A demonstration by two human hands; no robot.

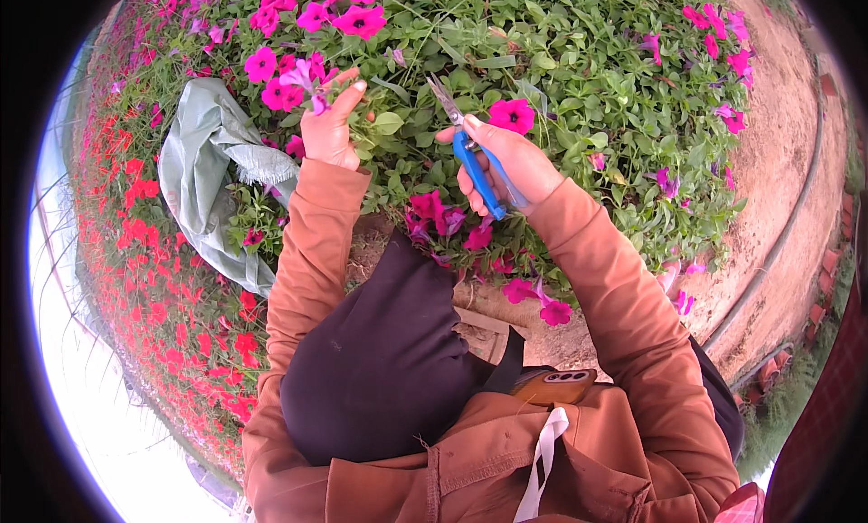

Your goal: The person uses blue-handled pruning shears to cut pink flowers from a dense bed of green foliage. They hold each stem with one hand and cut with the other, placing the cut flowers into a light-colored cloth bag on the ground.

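Note:
Pinched in my left hand (330, 131) are petunia sprigs (298, 77) with pale purple blooms and green leaves. Blue-handled pruning snips (478, 174) rest in the grip of my right hand (519, 160). Their narrow metal blades point up and left, over the foliage and apart from the sprigs. A magenta petunia flower (512, 116) stands just beyond my right thumb. Both hands hover above a dense petunia bed (576, 69). To the left of my left wrist, a crumpled pale green woven sack (203, 140) lies on the plants.
Red-flowered plants (159, 313) spread along the left side. Bare soil (780, 157) borders the bed on the right, with a dark hose (790, 231) and terracotta bricks (829, 262) beyond. A phone in an orange case (553, 387) sits at my waist, behind my dark-clothed knee (373, 360).

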